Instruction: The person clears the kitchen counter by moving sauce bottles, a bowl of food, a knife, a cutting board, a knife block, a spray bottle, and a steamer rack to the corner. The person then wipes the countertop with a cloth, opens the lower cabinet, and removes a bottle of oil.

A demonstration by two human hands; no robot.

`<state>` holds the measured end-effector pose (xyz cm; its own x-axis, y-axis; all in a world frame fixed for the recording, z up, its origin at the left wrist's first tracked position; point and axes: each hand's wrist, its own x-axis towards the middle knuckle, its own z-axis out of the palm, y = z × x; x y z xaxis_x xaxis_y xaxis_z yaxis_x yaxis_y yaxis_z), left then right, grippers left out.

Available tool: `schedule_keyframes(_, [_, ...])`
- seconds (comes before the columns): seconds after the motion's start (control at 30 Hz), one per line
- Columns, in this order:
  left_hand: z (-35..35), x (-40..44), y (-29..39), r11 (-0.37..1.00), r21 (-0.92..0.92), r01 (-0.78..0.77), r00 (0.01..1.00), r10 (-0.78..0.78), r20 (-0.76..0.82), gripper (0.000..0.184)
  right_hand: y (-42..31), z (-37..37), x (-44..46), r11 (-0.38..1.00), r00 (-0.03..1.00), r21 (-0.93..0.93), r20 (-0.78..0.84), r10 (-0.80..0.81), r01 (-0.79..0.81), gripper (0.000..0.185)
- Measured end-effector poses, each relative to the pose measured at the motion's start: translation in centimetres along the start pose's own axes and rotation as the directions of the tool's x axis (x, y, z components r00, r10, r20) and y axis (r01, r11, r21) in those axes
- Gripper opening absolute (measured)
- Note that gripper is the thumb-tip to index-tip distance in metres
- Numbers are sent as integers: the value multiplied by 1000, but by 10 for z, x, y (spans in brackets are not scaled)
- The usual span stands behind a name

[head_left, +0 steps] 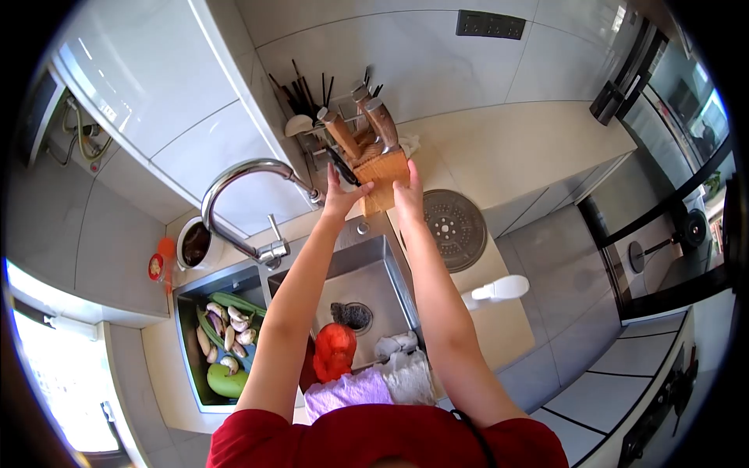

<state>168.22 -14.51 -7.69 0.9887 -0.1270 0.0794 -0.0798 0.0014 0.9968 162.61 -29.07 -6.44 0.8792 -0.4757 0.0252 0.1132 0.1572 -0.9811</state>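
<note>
Both my hands are on a wooden knife block (384, 175), which tilts at the back corner of the counter. My left hand (342, 198) grips its left side, thumb against the front face. My right hand (409, 192) closes round the right side, with its thumb also on the front. Several wooden-handled knives (381, 123) stick up from the top of the block. Black-handled scissors (342, 164) sit at its left side, close to my left fingers. The undersides of both hands and the back of the block are hidden.
Below my forearms lies a steel sink (378, 269) with a red bag (334, 351) and cloths (351, 394). A curved faucet (214, 191) rises at the left, near a basin of vegetables (234, 327). Right of the sink lies a round perforated plate (452, 230). Behind stands a utensil rack (316, 136).
</note>
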Motion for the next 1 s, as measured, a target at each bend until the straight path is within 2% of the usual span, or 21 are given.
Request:
schedule_keyframes(0.07, [1, 0, 5, 997, -69, 20, 983, -7, 182, 103, 10, 1, 7, 993, 999, -113, 3, -36, 36, 63])
schedule_keyframes(0.1, [5, -1, 5, 995, -99, 17, 985, 0, 170, 84, 12, 1, 9, 993, 999, -110, 2, -34, 34, 63])
schedule_keyframes(0.17, [9, 2, 6, 990, -133, 38, 974, -7, 228, 82, 15, -2, 11, 991, 989, -38, 71, -126, 129, 66])
schedule_keyframes(0.23, [9, 4, 9, 979, -176, 102, 948, -42, 315, 75, 15, -4, 10, 995, 993, -19, 71, -94, 96, 66])
schedule_keyframes(0.3, [10, 5, 6, 973, -214, 87, 949, -15, 314, 74, 16, -4, 10, 998, 995, -1, 77, -61, 62, 66])
schedule_keyframes(0.4, [8, 4, 4, 967, -248, 52, 956, 24, 292, 72, 24, -1, 12, 989, 997, 148, 77, -29, 18, 66])
schedule_keyframes(0.47, [8, 5, 6, 967, -253, 34, 959, 39, 280, 71, 35, -2, 19, 984, 983, 18, 51, -179, 178, 65])
schedule_keyframes(0.57, [7, -1, 7, 979, -199, 40, 957, 20, 290, 71, 34, -5, 17, 990, 987, 30, 77, -141, 139, 64])
schedule_keyframes(0.63, [5, -10, 6, 974, -201, -109, 970, 148, 195, 72, 27, -2, 8, 992, 990, 29, 63, -125, 124, 63])
schedule_keyframes(0.67, [3, -13, 1, 974, -200, -107, 971, 145, 190, 72, 24, 0, 4, 993, 992, 31, 49, -113, 112, 61])
schedule_keyframes(0.7, [2, -12, -9, 976, -125, -180, 964, 200, 173, 73, 20, 1, 2, 993, 992, 31, 54, -112, 111, 61])
schedule_keyframes(0.77, [-2, -6, -29, 948, 23, -317, 939, 310, 151, 75, 13, 3, -1, 984, 993, 169, 83, -78, 64, 59])
schedule_keyframes(0.8, [-1, -8, -23, 947, 22, -319, 938, 313, 150, 75, 15, 3, -1, 983, 993, 169, 84, -81, 66, 59])
schedule_keyframes(0.87, [2, -13, -12, 976, -33, -217, 961, 220, 170, 78, 17, 3, -2, 973, 990, 203, 62, -125, 110, 59])
schedule_keyframes(1.0, [3, -18, -11, 967, 39, -253, 957, 244, 160, 81, -1, 0, -12, 988, 996, 126, 10, -88, 86, 58])
